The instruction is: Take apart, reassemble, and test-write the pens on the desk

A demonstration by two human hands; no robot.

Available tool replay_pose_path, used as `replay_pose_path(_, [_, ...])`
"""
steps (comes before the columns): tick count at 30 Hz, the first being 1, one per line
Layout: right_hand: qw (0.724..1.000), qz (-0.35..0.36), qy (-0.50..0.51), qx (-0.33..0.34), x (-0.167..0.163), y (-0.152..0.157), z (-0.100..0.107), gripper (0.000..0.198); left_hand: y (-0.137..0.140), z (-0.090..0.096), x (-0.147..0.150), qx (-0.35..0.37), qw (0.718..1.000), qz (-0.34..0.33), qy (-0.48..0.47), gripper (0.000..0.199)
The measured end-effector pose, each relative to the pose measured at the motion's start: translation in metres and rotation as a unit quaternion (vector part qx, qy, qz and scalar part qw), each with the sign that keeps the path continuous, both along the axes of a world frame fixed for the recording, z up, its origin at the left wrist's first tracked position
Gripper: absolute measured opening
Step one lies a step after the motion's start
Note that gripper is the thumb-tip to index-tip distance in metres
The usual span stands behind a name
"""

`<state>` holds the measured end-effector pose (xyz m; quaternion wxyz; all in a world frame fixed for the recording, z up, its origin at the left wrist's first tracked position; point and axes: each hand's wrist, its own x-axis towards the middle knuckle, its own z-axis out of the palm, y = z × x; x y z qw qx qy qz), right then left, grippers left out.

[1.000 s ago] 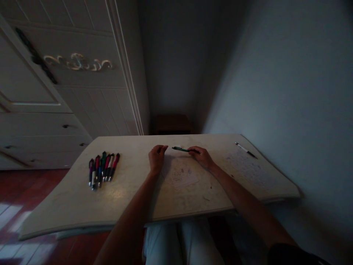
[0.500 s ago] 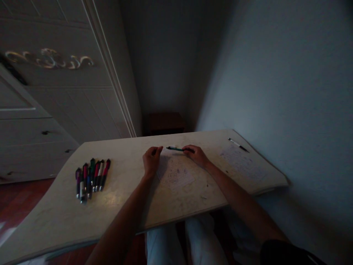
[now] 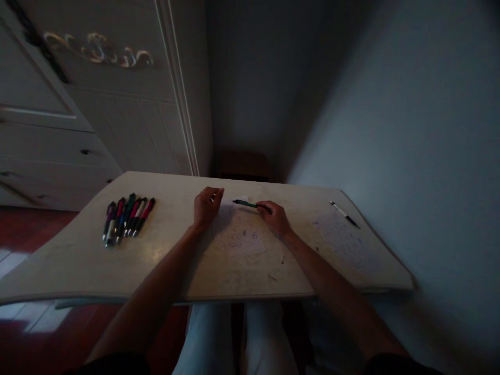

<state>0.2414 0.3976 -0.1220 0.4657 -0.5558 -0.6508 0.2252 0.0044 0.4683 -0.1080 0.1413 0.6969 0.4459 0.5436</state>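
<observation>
My right hand (image 3: 274, 217) is closed around the dark end of a green pen (image 3: 246, 203), held low over a written sheet of paper (image 3: 240, 237). The pen's other end points left, toward my left hand (image 3: 206, 209). Thumb and fingers of the left hand are pinched together just short of that end, not touching it. Whatever may be between them is too small to make out. The left hand is over the table beside the paper's upper left edge.
On the left of the pale table (image 3: 172, 271) lies a group of several pens (image 3: 127, 216). A white and black pen (image 3: 344, 214) rests above a second written sheet (image 3: 346, 239) at the right. Small dark bits (image 3: 283, 259) lie near the front. A wall (image 3: 429, 156) borders the right side.
The view has tilted and shifted a little. My left fingertips have drawn slightly up and away from the pen's end. The right hand keeps its hold on the green pen.
</observation>
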Motion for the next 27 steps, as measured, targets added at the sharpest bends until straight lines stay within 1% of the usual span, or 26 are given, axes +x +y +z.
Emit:
replay_pose_path(1, [1.0, -0.002, -0.009, 0.009, -0.001, 0.0, 0.0, 0.023, -0.001, 0.001, 0.0, 0.013, 1.0, -0.001, 0.009, 0.028])
replay_pose_path(3, [0.999, 0.001, -0.029, 0.023, -0.003, -0.001, 0.0, 0.022, -0.003, 0.003, 0.0, 0.022, 0.999, -0.028, 0.029, 0.028])
replay_pose_path(6, [0.998, 0.023, -0.054, 0.033, -0.007, -0.004, 0.001, 0.023, -0.005, 0.004, 0.001, 0.008, 0.997, -0.065, 0.045, 0.028])
replay_pose_path(9, [0.996, 0.053, -0.07, 0.031, -0.008, -0.007, 0.003, 0.025, -0.006, 0.004, 0.001, -0.007, 0.996, -0.078, 0.045, 0.027])
replay_pose_path(11, [0.996, 0.058, -0.062, 0.028, -0.008, -0.007, 0.003, 0.026, -0.007, 0.004, 0.001, -0.006, 0.995, -0.088, 0.042, 0.026])
replay_pose_path(13, [0.998, 0.05, -0.03, 0.018, -0.007, -0.006, 0.003, 0.027, -0.007, 0.005, 0.0, -0.005, 0.995, -0.095, 0.036, 0.026])
replay_pose_path(16, [0.998, 0.027, 0.049, -0.013, -0.004, -0.001, 0.001, 0.031, -0.009, 0.006, -0.001, -0.017, 0.993, -0.112, 0.031, 0.026])
replay_pose_path(20, [0.988, -0.008, 0.145, -0.048, 0.0, 0.006, 0.001, 0.037, -0.009, 0.004, -0.003, -0.045, 0.987, -0.144, 0.05, 0.027])
replay_pose_path(24, [0.979, -0.004, 0.189, -0.074, -0.002, 0.006, 0.004, 0.043, -0.004, -0.003, -0.003, -0.04, 0.98, -0.173, 0.091, 0.036])
replay_pose_path(27, [0.979, 0.003, 0.193, -0.072, -0.004, 0.003, 0.006, 0.042, 0.0, -0.009, -0.003, -0.01, 0.981, -0.152, 0.118, 0.037])
